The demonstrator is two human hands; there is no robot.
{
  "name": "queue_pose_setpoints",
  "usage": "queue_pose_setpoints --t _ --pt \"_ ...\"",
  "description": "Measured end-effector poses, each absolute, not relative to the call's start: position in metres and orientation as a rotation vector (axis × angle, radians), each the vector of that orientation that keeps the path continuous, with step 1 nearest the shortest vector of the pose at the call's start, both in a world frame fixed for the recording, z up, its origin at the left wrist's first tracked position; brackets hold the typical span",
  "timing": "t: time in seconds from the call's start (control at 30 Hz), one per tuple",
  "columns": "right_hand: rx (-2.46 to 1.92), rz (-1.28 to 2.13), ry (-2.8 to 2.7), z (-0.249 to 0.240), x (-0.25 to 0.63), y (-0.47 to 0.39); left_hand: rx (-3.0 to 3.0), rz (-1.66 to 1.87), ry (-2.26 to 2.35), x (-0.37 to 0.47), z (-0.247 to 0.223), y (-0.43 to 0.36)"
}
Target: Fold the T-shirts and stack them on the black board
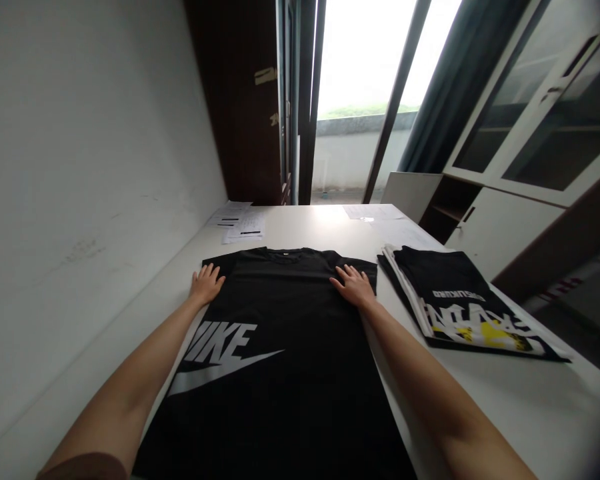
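Note:
A black T-shirt (300, 333) with a grey NIKE print lies spread flat on the white table (300, 227), its collar at the far end. My left hand (207, 284) rests on the shirt's left sleeve area with its fingers spread. On the right sleeve area lies my right hand (353, 285), palm down, fingers apart. Neither hand grips anything. The shirt's lower end runs out of view at the bottom between my forearms.
To the right, a stack of folded shirts (460, 300) has a black printed one on top. Papers (245, 225) lie at the table's far left, more papers (400, 230) at the far right. A wall (90, 167) borders the left side; cabinets (510, 223) stand beyond the right edge.

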State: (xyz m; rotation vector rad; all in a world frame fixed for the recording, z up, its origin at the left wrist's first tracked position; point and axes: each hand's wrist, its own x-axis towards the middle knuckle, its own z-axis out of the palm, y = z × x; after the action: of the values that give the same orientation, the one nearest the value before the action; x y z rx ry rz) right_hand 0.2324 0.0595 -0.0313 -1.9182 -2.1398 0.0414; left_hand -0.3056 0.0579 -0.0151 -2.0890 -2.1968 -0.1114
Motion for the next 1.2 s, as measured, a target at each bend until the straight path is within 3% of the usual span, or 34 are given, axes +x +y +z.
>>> queue_pose_setpoints --t 0.17,0.33,0.63,1.0,1.2 --pt "-1.649 -0.125 -2.219 -0.019 0.221 0.045 -2.374 -0.191 -1.936 -0.23 -0.017 0.043" --pt "-1.474 -0.068 -2.371 -0.015 0.2 0.031 -2.409 -0.307 -1.947 -0.188 -0.031 0.019" --pt "-1.606 0.129 -2.42 -0.026 0.19 0.022 -2.504 -0.338 -1.89 -0.21 -0.031 -0.003" --pt "-1.347 0.22 -2.512 -0.016 0.178 0.011 -2.521 -0.34 -1.872 -0.21 -0.032 -0.008" --pt "-1.5 0.223 -2.428 -0.018 0.178 0.01 -2.533 -0.36 -1.881 -0.208 -0.036 -0.008"
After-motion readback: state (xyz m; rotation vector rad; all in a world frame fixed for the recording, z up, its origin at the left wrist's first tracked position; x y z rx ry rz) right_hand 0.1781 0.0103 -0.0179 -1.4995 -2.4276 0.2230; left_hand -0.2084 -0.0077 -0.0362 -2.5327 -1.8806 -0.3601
